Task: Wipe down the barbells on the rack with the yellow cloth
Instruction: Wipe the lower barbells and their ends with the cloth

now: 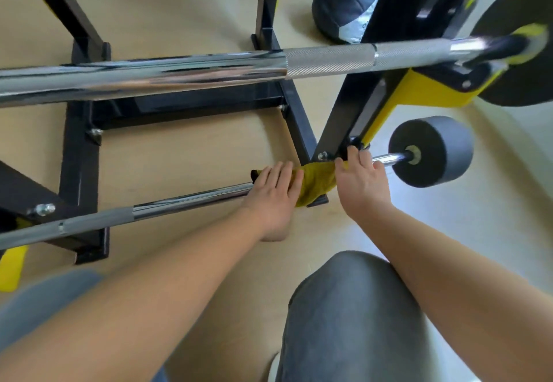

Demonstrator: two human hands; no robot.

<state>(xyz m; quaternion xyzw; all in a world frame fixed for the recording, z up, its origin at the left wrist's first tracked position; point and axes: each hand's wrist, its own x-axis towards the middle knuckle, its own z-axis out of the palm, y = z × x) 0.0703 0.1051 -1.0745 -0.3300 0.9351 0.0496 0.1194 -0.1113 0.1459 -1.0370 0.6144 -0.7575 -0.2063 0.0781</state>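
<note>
Both hands are down on the lower barbell (185, 202). The cloth (314, 184) is draped over that bar, just beside the rack (344, 118) upright, between the hands. The left hand (273, 196) presses it with straight fingers; the right hand (360, 179) curls round the cloth's other end. The upper barbell (179, 73) is untouched.

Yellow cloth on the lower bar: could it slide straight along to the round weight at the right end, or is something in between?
The rack's black upright meets the lower barbell just right of the yellow cloth, by the right hand, before the weight.
</note>
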